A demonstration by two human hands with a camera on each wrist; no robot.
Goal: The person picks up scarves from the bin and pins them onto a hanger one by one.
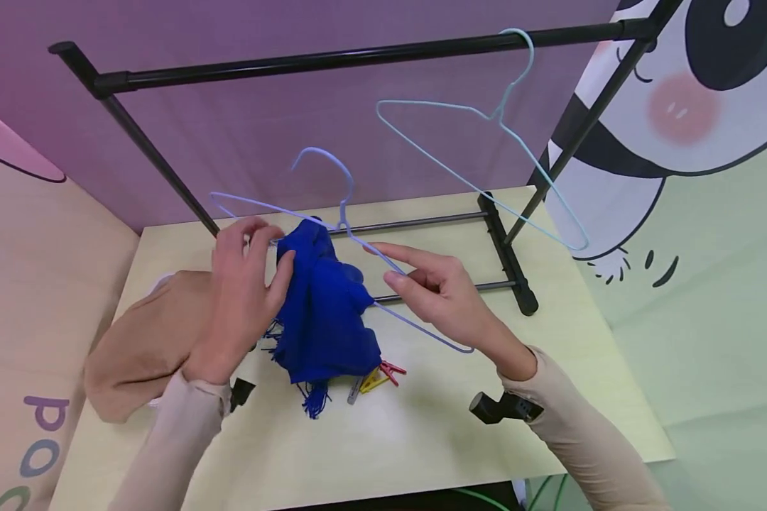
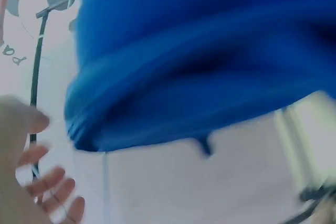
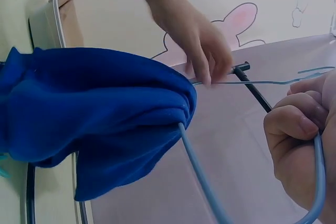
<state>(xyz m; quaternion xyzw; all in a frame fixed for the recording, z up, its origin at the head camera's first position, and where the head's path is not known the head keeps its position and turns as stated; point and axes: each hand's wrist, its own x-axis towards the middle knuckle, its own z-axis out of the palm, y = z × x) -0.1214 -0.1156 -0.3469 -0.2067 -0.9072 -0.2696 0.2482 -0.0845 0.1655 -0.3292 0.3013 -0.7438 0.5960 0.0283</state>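
Blue scarf (image 1: 326, 305) — right fingers (image 1: 415, 255) clamped on its hanger (image 1: 343, 213), left fingers (image 1: 231, 248) apart — red clip (image 1: 386, 367) in head view alone

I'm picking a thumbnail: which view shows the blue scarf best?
The head view: the blue scarf fits wholly inside the frame, fringe included, draped over the hanger. The left wrist view gives a blurred, cropped close-up; the right wrist view shows its folds but crops it at the left.

What looked like a staged recording booth, a purple backdrop (image 1: 249, 142) that rose behind a pale desk (image 1: 415, 447), cartoon-printed panels (image 1: 709, 312) that closed in both sides, a black clothes rack (image 1: 326, 65) that stood on top, wrist-worn cameras (image 1: 506, 409)
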